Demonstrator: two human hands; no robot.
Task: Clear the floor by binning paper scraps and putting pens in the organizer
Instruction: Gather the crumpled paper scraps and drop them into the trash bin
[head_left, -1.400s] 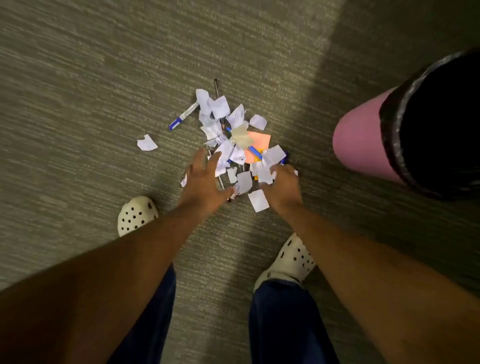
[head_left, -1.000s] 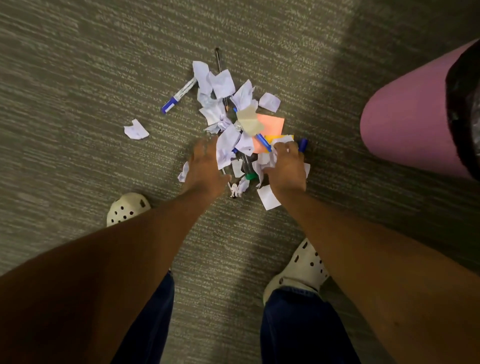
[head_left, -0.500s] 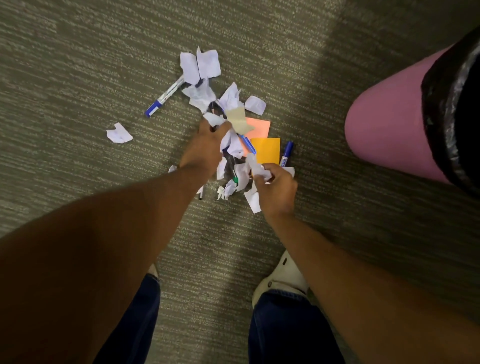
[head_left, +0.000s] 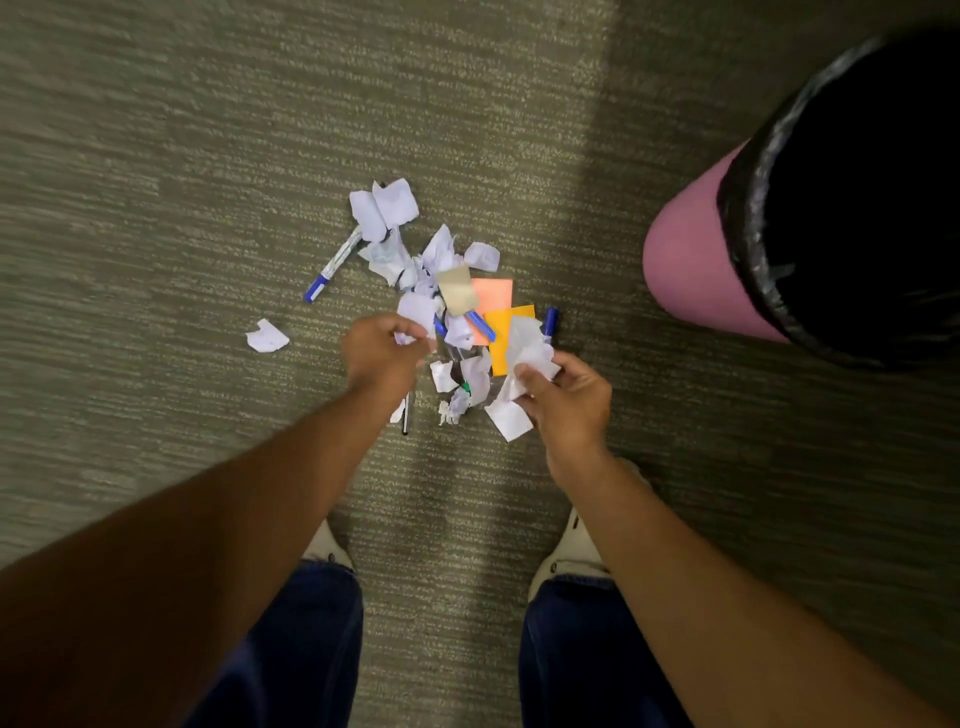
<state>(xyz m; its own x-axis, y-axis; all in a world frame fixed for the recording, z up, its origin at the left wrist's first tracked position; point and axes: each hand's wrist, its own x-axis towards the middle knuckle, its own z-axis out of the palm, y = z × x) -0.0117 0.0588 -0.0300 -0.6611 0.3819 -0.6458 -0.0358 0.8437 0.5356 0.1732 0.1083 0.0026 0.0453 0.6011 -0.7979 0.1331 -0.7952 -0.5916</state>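
Note:
A heap of white paper scraps (head_left: 395, 249) lies on the carpet, mixed with an orange sticky note (head_left: 505, 338), a pink one (head_left: 492, 294) and a tan one (head_left: 457, 289). My right hand (head_left: 569, 397) is closed on a bunch of white scraps (head_left: 527, 353), held just above the heap's right side. My left hand (head_left: 382, 351) is curled over the heap's near left side, pinching a small white scrap. A blue-capped pen (head_left: 332, 267) lies to the left. Another blue pen (head_left: 549, 322) lies right of the orange note, and a thin dark pen (head_left: 405, 418) sits below my left hand.
A pink bin (head_left: 696, 254) with a black liner stands at the right, its mouth open towards me. One stray white scrap (head_left: 266, 336) lies left of the heap. My two light shoes (head_left: 569, 558) stand near the bottom on grey-green carpet.
My right hand has lifted slightly with more white scraps bunched in it. My left hand has drawn back towards me from the heap's middle. The view has shifted, showing more of the bin's mouth.

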